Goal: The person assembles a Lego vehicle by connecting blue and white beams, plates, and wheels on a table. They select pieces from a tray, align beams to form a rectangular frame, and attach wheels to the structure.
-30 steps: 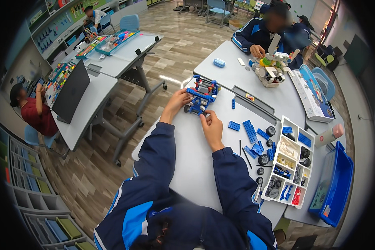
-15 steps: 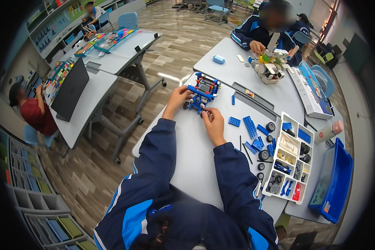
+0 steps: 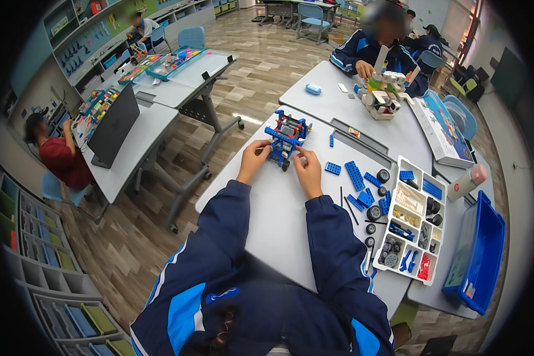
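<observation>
1. Compared with the frame half a second before, both hands sit a little nearer the person on the grey desk [image 3: 279,207], and the blue brick model [image 3: 286,138] has come with them, now standing slightly further from the far edge.
2. The left hand [image 3: 253,161] has its grip closed on the model's near left side, fingers curled against the blue frame.
3. The right hand [image 3: 309,172] pinches the model's near right corner, its fingertips touching the bricks by a small dark wheel; that grip is closed too.
4. The model stands upright near the far left corner of the desk, just beside the desk's left edge, which drops to the wooden floor [image 3: 130,249].
5. Loose blue plates [image 3: 355,175] and black wheels [image 3: 374,212] lie on the desk right of the right hand, between it and the white sorting tray [image 3: 410,219].
6. Two thin black axles [image 3: 345,204] lie close by the right wrist.
7. Bare desk surface shows between the forearms and near the left sleeve.
8. Far across the desk, another person's hands rest at a white and green model [image 3: 384,95]; a blue bin [image 3: 479,255] stands at the right.
</observation>
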Motion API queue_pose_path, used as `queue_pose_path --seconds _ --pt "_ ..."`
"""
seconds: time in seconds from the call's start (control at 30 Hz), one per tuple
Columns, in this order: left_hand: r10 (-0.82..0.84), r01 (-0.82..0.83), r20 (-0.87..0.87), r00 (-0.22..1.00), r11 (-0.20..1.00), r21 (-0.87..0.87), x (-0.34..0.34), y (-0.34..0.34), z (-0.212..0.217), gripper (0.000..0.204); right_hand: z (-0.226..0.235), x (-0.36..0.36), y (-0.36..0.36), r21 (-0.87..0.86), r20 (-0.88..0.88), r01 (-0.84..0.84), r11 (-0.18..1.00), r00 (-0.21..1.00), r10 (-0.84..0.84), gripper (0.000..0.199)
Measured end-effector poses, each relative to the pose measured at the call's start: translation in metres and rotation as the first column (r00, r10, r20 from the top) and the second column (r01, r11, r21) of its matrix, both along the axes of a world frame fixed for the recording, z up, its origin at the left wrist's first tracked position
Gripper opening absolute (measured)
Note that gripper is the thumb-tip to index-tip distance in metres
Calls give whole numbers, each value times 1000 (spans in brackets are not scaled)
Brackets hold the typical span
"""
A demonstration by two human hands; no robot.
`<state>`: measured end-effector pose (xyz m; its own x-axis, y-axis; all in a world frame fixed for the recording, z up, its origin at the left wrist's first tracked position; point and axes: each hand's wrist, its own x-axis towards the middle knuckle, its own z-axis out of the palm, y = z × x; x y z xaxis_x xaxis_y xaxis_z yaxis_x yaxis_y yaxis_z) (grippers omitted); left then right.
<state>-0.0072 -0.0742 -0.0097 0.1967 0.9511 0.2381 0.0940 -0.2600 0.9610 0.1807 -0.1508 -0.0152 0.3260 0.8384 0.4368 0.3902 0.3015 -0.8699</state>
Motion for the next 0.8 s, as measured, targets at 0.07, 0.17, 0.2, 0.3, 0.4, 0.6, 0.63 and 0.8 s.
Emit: queue_pose_path --seconds 0.07,0.17,0.2,0.3,0.4,0.6,0.63,0.8 --pt "17 -18 7 1000 997 74 1 -5 0 29 1 -2 -2 1 79 -28 1000 996 28 31" --pt "52 -31 -81 995 970 241 2 -11 0 39 2 -2 -6 9 88 -86 996 993 84 34" --pt "87 -47 -121 989 952 303 3 -13 0 44 3 -1 -7 21 88 -118 993 989 115 33" --pt "181 -97 -220 959 933 347 6 -20 1 54 5 2 -11 20 90 -194 981 977 192 28" --pt "187 -158 -137 973 967 198 9 -28 3 57 8 3 -16 20 95 -257 966 963 254 25" --pt "246 -202 -144 958 942 266 15 -32 7 57 3 2 -12 49 -13 -193 980 981 194 20" --pt "250 -206 -141 958 941 268 17 -30 7 57 0 2 -10 43 -24 -146 988 989 147 20" --pt "293 -251 -121 948 927 278 47 -8 11 68 -11 1 -3 78 -121 -63 995 990 72 17"
